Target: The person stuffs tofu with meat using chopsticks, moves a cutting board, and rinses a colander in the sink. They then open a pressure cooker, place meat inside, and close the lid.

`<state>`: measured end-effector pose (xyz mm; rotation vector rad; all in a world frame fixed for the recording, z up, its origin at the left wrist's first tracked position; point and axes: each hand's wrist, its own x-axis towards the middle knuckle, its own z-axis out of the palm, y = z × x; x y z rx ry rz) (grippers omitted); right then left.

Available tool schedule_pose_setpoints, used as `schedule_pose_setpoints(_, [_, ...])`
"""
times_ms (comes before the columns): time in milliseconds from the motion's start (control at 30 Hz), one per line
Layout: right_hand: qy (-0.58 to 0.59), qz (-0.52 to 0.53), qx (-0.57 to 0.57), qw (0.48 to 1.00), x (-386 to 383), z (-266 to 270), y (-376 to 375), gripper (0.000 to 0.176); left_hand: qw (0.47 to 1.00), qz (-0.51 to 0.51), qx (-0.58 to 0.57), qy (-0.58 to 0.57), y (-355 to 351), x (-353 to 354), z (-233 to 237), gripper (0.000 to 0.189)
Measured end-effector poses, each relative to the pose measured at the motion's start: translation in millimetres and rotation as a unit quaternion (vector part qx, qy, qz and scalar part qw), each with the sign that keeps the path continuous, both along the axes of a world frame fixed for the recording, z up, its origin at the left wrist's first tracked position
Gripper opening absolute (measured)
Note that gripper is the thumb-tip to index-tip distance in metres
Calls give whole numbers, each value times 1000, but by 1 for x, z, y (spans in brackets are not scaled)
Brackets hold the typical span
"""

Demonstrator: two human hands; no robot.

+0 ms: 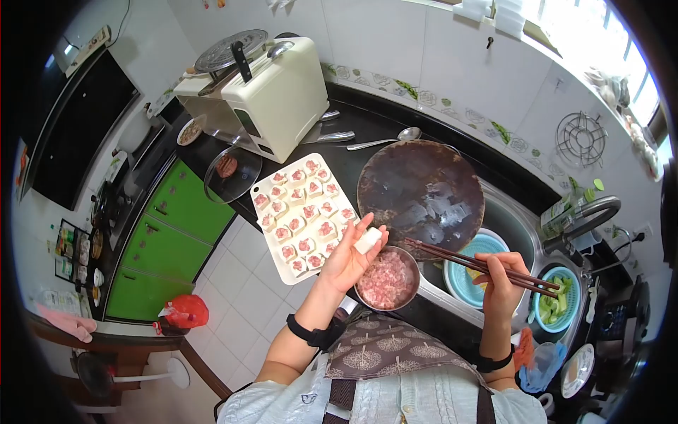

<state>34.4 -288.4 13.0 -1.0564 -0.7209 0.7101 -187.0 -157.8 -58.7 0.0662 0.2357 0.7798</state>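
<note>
A white tofu piece rests in my left hand, held by the fingers above the near side of the work area. My right hand is closed around dark chopsticks, whose tips point left, just above the right rim of a metal bowl. Pink minced meat fills that bowl. At the left, a white tray carries several white pieces topped with meat, in rows. Behind the bowl lies a large round dark board with a wet, whitish patch.
A cream oven stands at the back left, near a glass lid. A ladle lies behind the board. The sink at the right holds a blue basin; a blue basket of green vegetables is beside it.
</note>
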Motion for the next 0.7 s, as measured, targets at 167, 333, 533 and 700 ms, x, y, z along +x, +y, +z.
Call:
schedule_pose_setpoints(167, [-17, -6, 8, 1000, 2, 5, -1, 4, 953, -33, 198, 227, -9, 9, 18, 57])
schedule_pose_setpoints(333, [-130, 26, 13, 991, -4, 16, -2, 8, 843, 50, 403, 352, -13, 16, 14, 70])
schedule_pose_setpoints(533, [-309, 76, 42, 947, -14, 34, 8, 12, 795, 85, 467, 377, -17, 15, 6, 59])
schedule_pose_setpoints(700, [-385, 108, 47, 915, -16, 35, 13, 15, 797, 74, 467, 376, -21, 10, 10, 52])
